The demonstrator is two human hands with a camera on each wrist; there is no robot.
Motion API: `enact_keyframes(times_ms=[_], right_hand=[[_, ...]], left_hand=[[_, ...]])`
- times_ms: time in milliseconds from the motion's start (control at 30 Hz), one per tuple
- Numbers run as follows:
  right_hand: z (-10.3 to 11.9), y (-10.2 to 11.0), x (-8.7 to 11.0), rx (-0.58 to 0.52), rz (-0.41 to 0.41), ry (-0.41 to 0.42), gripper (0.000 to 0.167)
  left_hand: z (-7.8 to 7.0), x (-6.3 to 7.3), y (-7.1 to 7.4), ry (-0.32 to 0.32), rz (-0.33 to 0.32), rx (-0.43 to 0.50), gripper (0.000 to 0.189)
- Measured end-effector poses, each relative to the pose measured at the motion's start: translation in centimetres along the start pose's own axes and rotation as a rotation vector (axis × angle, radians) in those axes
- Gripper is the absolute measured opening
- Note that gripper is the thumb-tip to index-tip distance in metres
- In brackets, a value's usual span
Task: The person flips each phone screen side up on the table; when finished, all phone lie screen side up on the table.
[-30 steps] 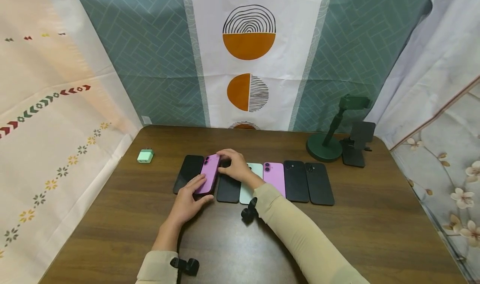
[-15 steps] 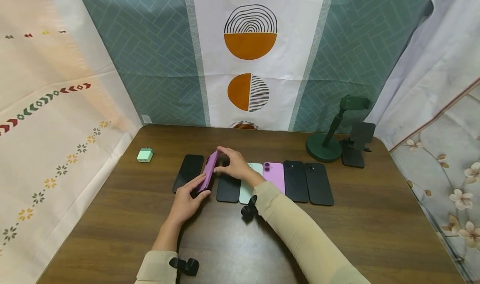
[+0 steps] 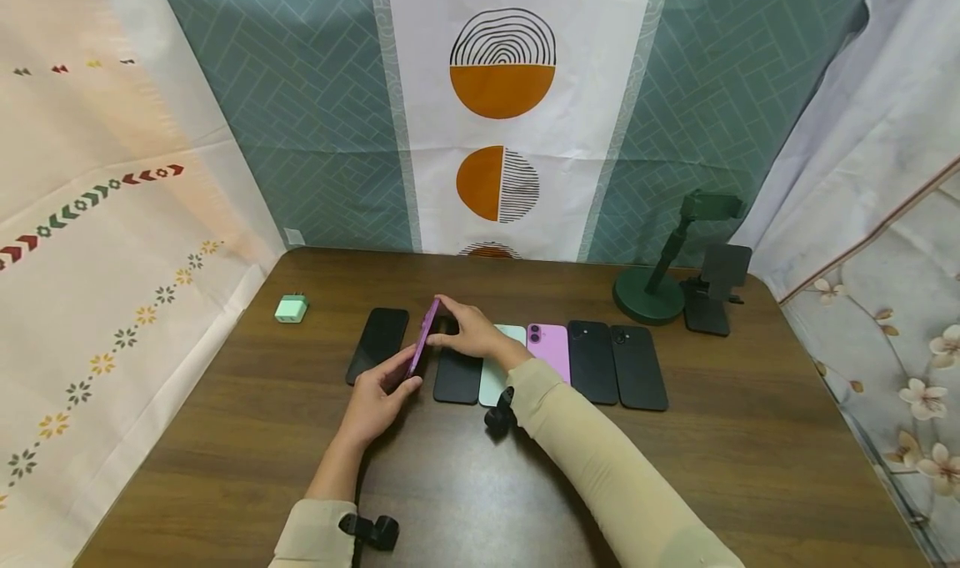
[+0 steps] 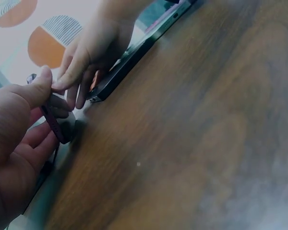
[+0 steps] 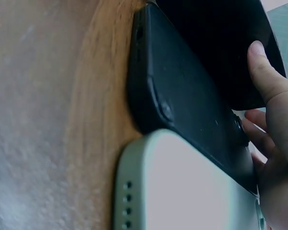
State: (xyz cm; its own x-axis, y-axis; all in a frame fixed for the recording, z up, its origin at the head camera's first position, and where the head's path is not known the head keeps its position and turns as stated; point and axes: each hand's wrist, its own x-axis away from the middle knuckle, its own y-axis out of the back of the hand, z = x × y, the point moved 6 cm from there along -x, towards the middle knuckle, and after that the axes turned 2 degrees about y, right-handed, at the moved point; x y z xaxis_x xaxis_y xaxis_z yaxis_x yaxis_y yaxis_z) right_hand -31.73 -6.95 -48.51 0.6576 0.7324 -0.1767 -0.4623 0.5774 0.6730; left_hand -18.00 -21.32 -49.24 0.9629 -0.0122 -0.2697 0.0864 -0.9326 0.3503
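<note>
A purple smartphone (image 3: pixel 423 336) stands tilted on its long edge between both hands, its dark screen (image 5: pixel 225 43) turned to the right. My left hand (image 3: pixel 372 397) grips its near end, thumb on one side and fingers on the other. At the far end my right hand (image 3: pixel 471 331) pinches it, the thumb lying on the screen in the right wrist view. To the left lies a black phone (image 3: pixel 378 343), face up. Just right of the held phone is a black phone (image 3: pixel 457 378), partly under my right hand, then a mint phone (image 5: pixel 192 187).
The row goes on rightward with a second purple phone (image 3: pixel 549 351) and two black phones (image 3: pixel 592 364). A mint charger plug (image 3: pixel 291 309) sits at the back left of the wooden table (image 3: pixel 225 434). Behind on the right stand a green phone stand (image 3: pixel 649 294) and a black stand (image 3: pixel 708 305).
The purple phone has tipped up from back-showing to nearly edge-on, its screen turning right. Both hands have shifted only slightly with it; the other phones have stayed put.
</note>
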Motion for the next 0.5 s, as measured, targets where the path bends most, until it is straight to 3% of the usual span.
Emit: enact_keyframes(times_ms=[200,500], right_hand=[[-0.3,-0.09,0.04,0.021,0.0,-0.009,0.081],[-0.19,-0.1,-0.12,0.05,-0.013,-0.029,0.077]], left_hand=[[0.19,-0.06,-0.17,0.063,0.021,0.033,0.051],[-0.34,-0.18,0.51,0.001,0.025,0.066,0.054]])
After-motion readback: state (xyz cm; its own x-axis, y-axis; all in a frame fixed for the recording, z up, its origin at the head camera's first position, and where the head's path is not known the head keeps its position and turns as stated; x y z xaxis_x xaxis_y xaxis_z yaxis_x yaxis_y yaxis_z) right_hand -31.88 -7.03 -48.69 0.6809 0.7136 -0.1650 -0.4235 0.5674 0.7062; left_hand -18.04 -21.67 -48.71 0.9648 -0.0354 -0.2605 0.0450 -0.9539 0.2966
